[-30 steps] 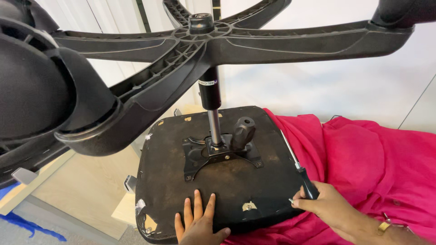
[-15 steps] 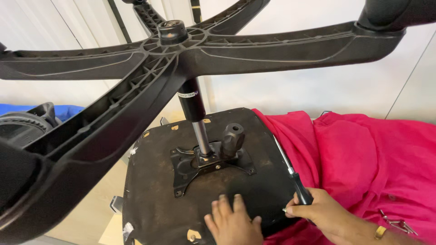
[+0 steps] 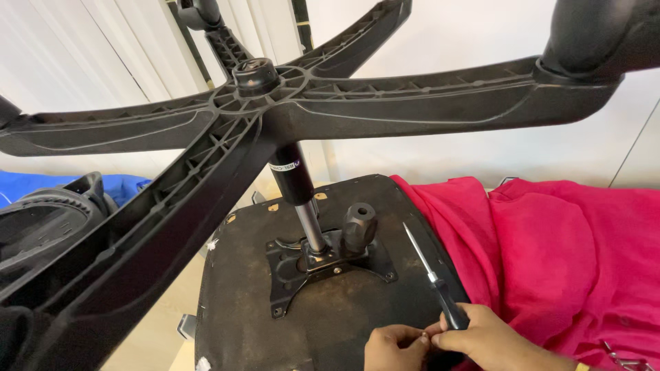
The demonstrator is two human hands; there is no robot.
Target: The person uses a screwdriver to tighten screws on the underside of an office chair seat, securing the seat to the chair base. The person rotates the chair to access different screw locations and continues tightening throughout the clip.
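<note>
An upturned office chair fills the view, its seat underside (image 3: 275, 323) facing up as a dark, scuffed board with pale chips along the edges. Bolted to the middle of that board is a black metal mounting plate (image 3: 323, 264), and out of the plate rises the gas cylinder (image 3: 297, 189), carrying the black five-armed star base (image 3: 289, 103) overhead. A round black knob (image 3: 359, 223) stands just right of the cylinder's foot. Behind the chair hang pale vertical blinds (image 3: 82, 62) and a plain white wall (image 3: 467, 144); below the seat's left edge there is light wooden flooring (image 3: 161, 323). A red cloth (image 3: 550, 254) lies bunched against the right side of the seat, and something blue shows at far left beyond a castor (image 3: 48, 220).

At the near edge of the seat underside, both hands meet. The right hand (image 3: 491, 340) has its fingers curled around the black handle of a screwdriver (image 3: 436, 285), whose thin shaft slants up and left across the seat's right edge towards the knob. The left hand (image 3: 395, 347) sits just left of it, knuckles up, fingers bunched together with the tips touching the right thumb; whether they pinch something small there cannot be told.
</note>
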